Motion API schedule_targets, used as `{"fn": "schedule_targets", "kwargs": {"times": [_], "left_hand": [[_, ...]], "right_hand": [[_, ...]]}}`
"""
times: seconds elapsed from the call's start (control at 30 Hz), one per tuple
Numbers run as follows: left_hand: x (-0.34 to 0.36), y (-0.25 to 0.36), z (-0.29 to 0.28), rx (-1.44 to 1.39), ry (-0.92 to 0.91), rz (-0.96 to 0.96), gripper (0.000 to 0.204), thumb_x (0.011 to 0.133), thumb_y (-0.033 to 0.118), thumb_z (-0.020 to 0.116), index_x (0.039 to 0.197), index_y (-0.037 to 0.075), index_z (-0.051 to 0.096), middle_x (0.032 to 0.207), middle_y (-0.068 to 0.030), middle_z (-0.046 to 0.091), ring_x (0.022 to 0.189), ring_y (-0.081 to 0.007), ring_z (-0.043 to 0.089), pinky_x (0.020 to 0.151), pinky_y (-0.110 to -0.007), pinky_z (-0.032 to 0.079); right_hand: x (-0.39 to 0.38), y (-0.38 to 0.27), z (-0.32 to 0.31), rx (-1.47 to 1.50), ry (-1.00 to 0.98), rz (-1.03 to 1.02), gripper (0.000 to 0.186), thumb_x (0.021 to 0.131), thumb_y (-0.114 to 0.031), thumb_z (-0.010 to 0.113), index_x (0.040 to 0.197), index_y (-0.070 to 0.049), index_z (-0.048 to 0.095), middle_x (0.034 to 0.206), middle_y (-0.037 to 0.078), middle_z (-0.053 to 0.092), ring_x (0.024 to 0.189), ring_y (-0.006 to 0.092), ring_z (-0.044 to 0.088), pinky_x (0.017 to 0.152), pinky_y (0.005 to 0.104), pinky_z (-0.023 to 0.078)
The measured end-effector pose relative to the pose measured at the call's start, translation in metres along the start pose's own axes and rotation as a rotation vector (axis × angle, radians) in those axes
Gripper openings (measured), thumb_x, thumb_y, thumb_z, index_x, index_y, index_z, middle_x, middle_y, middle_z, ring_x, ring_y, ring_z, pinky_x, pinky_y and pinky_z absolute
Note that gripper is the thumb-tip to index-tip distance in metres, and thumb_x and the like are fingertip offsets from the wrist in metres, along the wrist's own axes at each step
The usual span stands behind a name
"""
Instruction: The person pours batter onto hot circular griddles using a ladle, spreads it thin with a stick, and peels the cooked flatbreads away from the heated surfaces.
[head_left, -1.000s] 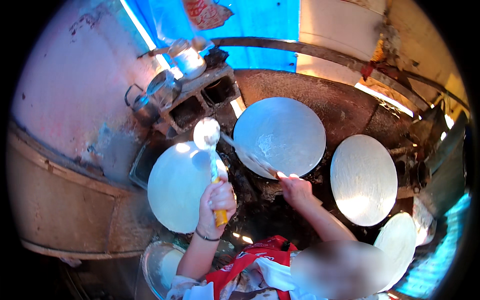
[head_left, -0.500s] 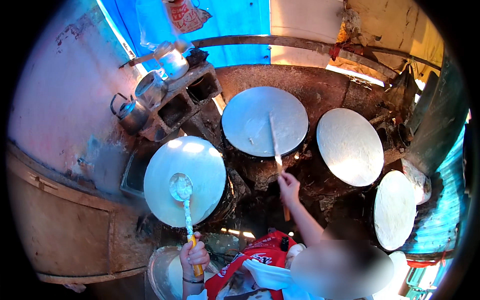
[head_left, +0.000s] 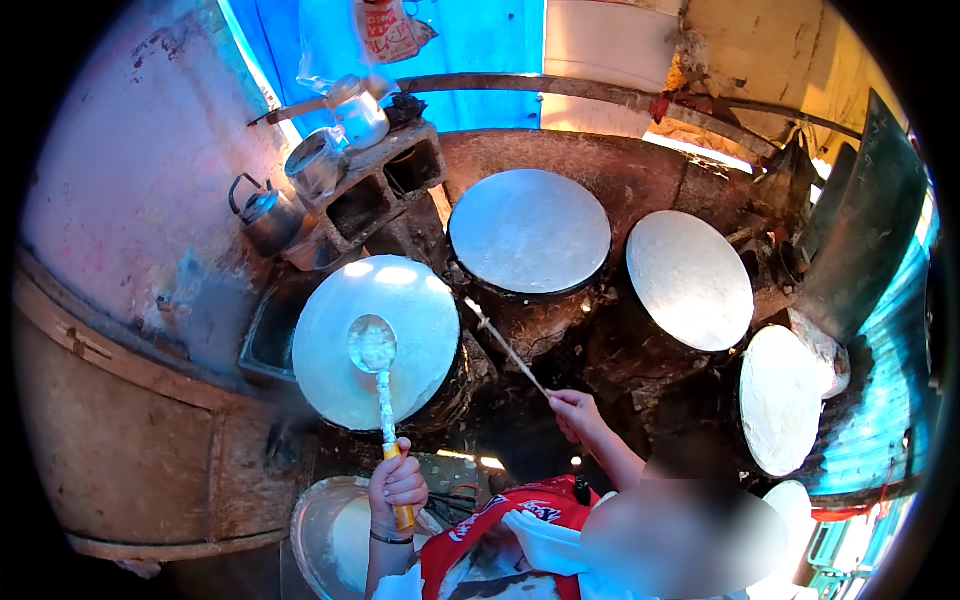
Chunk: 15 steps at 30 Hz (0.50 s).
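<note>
My left hand (head_left: 400, 485) grips the yellow handle of a ladle (head_left: 373, 345), whose batter-smeared bowl rests on or just above the left round griddle (head_left: 330, 320). That griddle has a whitish, shiny layer on top. In my right hand (head_left: 583, 420) is a thin stick (head_left: 508, 348) with a whitish tip, held slantwise in the gap between the left griddle and the middle griddle (head_left: 530, 230). A smooth pale layer covers the middle one. Farther right stand two more coated griddles, the upper one (head_left: 690, 280) and the lower one (head_left: 780, 400).
A wide basin of whitish batter (head_left: 350, 540) sits below my left hand. Beyond the left griddle, concrete blocks (head_left: 375, 190) hold metal pots (head_left: 358, 115); a kettle (head_left: 270, 220) is beside them. Dark panels (head_left: 870, 220) lean at the right.
The stick has left the middle griddle and swung left and down, its tip now near the left griddle's right edge. The ladle stays over the left griddle; the whole view has shifted slightly.
</note>
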<state>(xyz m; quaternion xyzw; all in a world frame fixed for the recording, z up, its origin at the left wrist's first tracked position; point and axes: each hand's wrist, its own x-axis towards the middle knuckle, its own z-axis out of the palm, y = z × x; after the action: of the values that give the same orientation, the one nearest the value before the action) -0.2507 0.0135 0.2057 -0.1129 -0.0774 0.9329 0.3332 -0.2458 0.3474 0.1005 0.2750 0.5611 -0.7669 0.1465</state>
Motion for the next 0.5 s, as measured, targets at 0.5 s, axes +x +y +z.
{"fn": "schedule_targets", "kwargs": {"times": [0.5], "left_hand": [[0.076, -0.112, 0.002, 0.025, 0.028, -0.131, 0.032, 0.098, 0.017, 0.033, 0.12, -0.007, 0.04, 0.061, 0.0007, 0.036, 0.044, -0.0058, 0.041, 0.042, -0.021, 0.039]], "right_hand": [[-0.102, 0.0, -0.15, 0.106, 0.474, -0.479, 0.038, 0.086, -0.018, 0.065, 0.121, -0.004, 0.06, 0.078, -0.001, 0.063, 0.066, 0.0032, 0.05, 0.06, 0.0205, 0.043]]}}
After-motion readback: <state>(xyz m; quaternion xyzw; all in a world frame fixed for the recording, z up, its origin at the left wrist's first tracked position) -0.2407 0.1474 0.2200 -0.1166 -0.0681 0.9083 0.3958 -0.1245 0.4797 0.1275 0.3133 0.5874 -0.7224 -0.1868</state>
